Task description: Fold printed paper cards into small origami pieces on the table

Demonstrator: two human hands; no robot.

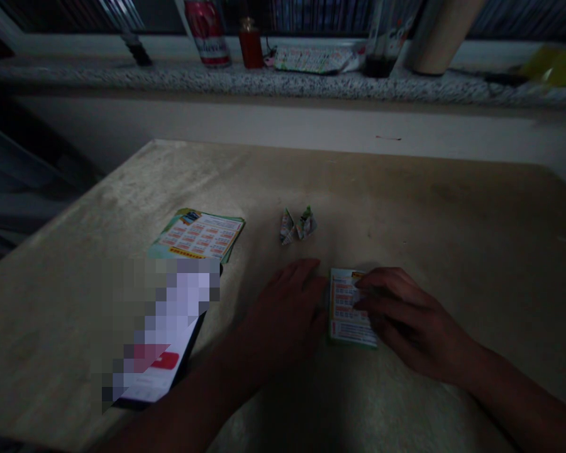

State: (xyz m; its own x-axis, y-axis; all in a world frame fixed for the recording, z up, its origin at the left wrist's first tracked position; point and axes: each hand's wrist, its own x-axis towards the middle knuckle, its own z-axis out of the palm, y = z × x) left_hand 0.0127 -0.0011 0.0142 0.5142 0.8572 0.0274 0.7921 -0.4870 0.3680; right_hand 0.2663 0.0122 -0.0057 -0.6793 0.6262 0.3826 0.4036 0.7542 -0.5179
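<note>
A small printed paper sheet [349, 318], with rows of red and dark figures and a green edge, lies on the table in front of me. My right hand [415, 321] reaches over its right side, fingers apart and tips resting on the print. Close to its left edge is my left hand [290, 308], palm down with the fingers stretched out. I cannot tell whether those fingertips touch the sheet. Beyond the hands stands a small folded paper piece [297, 226] with pointed tips. A stack of similar printed sheets [200, 233] lies to the left.
A phone [158, 377] with a lit, partly blurred screen lies left of my left forearm. Behind the table [429, 189], a speckled windowsill [321, 85] bears a pink can [210, 34], a red bottle [251, 47], a patterned packet [311, 60] and a tan cylinder [443, 38].
</note>
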